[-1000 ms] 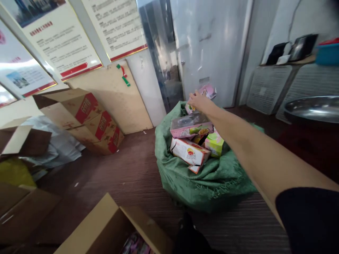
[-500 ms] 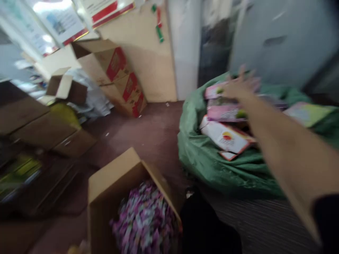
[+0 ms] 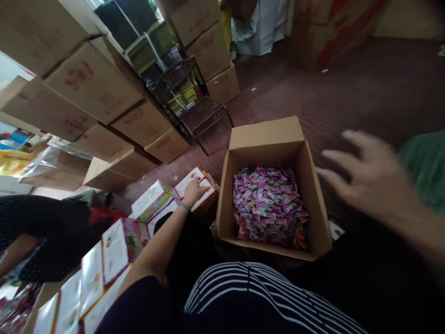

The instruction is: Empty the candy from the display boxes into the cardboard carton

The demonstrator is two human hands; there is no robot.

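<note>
My left hand rests on top of a white box with orange edging, fingers stretched over its surface. This box stands at the end of a row of small printed boxes, left of my legs. My right hand is in the air right of the open cardboard carton, blurred, its fingers spread and nothing in them. Inside the carton lies a heap of small purple sachets. Part of the green sack shows beyond my right hand.
Stacked brown cartons rise at the left, beside a dark metal chair. Another person's dark sleeve is at the far left. More cartons stand at the back on the reddish-brown floor.
The view has swung left and down. My right hand, earlier stretched over the boxes on the green sack, is now beside the carton. My left hand has come into view on the white box.
</note>
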